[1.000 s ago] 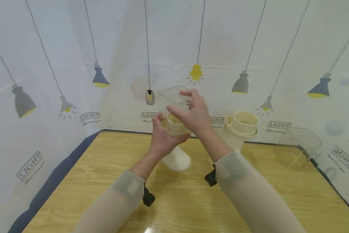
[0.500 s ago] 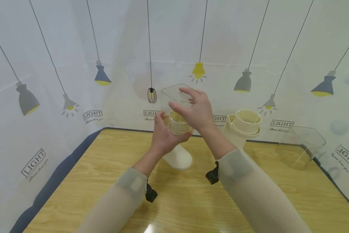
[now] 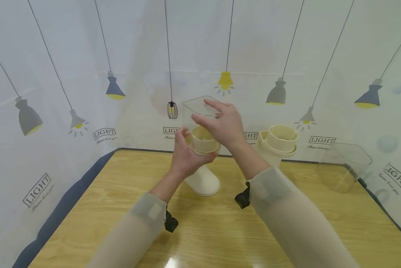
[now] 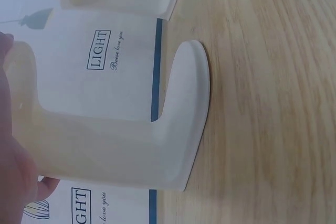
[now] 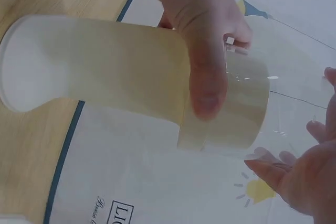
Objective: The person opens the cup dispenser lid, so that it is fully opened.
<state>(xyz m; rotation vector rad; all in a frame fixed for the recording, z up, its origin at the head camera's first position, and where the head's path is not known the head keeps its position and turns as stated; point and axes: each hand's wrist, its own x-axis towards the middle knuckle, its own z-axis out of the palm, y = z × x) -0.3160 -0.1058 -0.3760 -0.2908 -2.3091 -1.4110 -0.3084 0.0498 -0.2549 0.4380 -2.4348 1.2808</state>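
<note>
Pale cloth makes up the left sleeve [image 3: 130,230]; beyond it, the left hand [image 3: 188,160] curls its fingers and thumb round the upper part of an upright cream stand [image 5: 123,69], whose rounded base rests on the wooden table [image 3: 213,230] below that hand; at the stand's top, between the two hands, rises a clear container [image 3: 194,111]; the right hand [image 3: 226,125] grips its wall with thumb and fingers set wide apart (how deeply the container sits on the stand, I cannot tell); just past the right wrist is a second cream stand [image 3: 276,147]; well to the right of both hands, a second clear container [image 3: 346,165] stands on the table's far side.
</note>
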